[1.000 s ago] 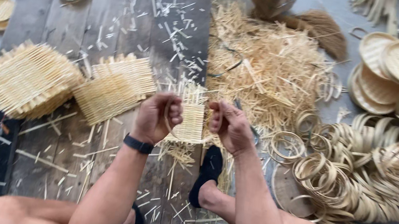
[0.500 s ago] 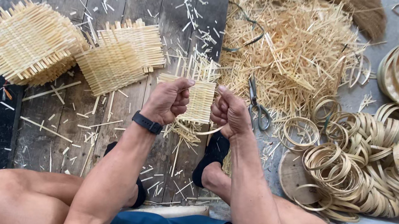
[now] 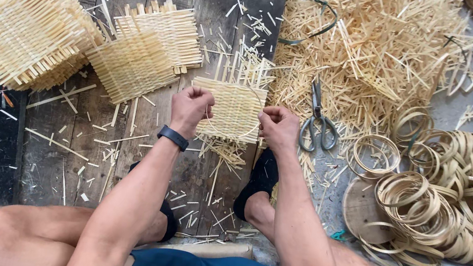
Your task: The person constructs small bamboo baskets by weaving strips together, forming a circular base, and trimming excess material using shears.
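Left hand (image 3: 190, 107) and right hand (image 3: 278, 127) pinch opposite edges of the pale woven bamboo square mat (image 3: 234, 110), fingers curled tight, holding it flat.

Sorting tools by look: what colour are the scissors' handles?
Plain grey metal, like the blades; the scissors show in the head view.

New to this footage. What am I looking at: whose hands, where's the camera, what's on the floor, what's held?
No machine: one person, seated, filmed by a camera on their own head looking down. The left hand, with a dark wristband, and the right hand grip the two sides of a small woven bamboo mat with a thin hoop against it. On the wooden boards lie stacked woven mats, scissors, loose bamboo strips and piled bamboo rings.
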